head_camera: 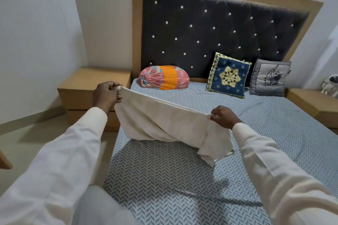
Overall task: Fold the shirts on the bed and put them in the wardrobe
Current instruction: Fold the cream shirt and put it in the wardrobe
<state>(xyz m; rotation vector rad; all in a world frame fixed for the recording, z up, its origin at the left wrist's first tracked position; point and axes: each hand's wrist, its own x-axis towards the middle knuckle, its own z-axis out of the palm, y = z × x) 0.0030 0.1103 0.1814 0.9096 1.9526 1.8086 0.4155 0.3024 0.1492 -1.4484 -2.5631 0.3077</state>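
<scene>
A cream shirt hangs stretched between my two hands above the bed. My left hand pinches its upper left corner. My right hand pinches the upper right corner. The cloth sags in the middle, and its lower right end trails onto the patterned blue-grey sheet. The wardrobe is out of view.
A pink-and-orange bolster, a blue embroidered cushion and a grey cushion lie against the dark tufted headboard. Wooden bedside tables stand at the left and right. A small white figure sits on the right one.
</scene>
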